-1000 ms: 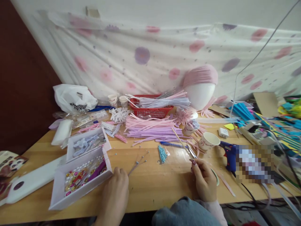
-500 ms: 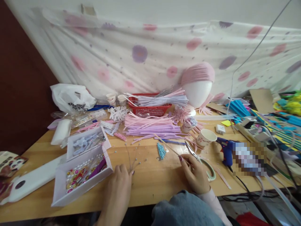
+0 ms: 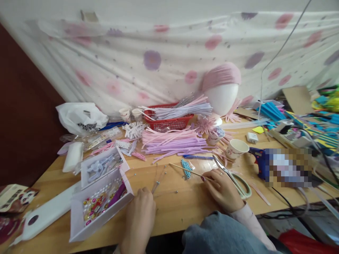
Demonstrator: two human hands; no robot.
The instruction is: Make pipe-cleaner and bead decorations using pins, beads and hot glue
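Note:
My left hand is closed low on the wooden table, pinching the ends of several thin bead-tipped wires that fan away from it. My right hand is closed on a thin wooden stick that lies nearly flat and points left. Pale-handled scissors lie on the table against the right side of that hand. A small bunch of blue beads sits just beyond the stick.
A white box of gems and one of grey bows stand left. Pink and purple pipe cleaners, a red basket, a foam head, paper cup and blue glue gun lie beyond.
My right hand lowered the stick from pointing up-left to nearly flat and moved left; the scissors now lie beside it. The wires in my left hand have swung about slightly.

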